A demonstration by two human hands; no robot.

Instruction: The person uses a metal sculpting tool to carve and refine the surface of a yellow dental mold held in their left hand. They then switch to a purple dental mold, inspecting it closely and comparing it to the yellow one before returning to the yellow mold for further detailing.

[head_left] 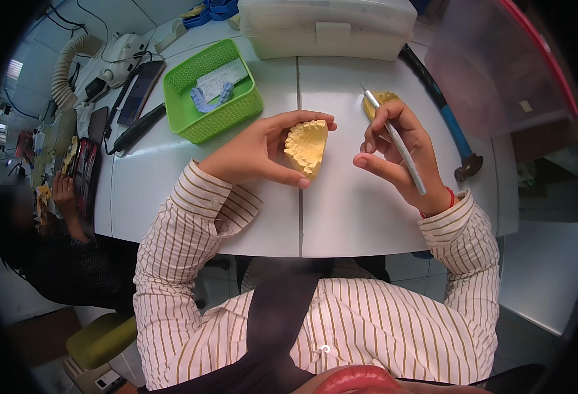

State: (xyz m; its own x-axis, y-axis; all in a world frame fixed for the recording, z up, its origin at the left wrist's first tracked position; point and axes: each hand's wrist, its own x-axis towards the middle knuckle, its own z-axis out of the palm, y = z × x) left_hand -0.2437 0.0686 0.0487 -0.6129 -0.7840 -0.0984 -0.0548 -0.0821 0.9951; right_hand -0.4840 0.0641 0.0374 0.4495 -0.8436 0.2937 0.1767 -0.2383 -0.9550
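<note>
A yellow dental cast (308, 148) with a row of teeth rests in the grip of my left hand (262, 148), thumb along its near edge and fingers around its far side. My right hand (400, 154) is closed on a slim silver knife (404, 156) with a pointed tip, held like a pen and apart from the cast. Just beyond my right fingers, a second yellow cast (384, 98) lies on the white table (341, 217), partly hidden by the hand.
A green basket (226, 121) with a blue dental impression (211, 98) and paper stands far left. Behind is a lidded clear box (328, 29); a hammer (449, 121) lies right, beside a translucent bin (499, 65). At left are a black handpiece (139, 128) and a co-worker (59, 243).
</note>
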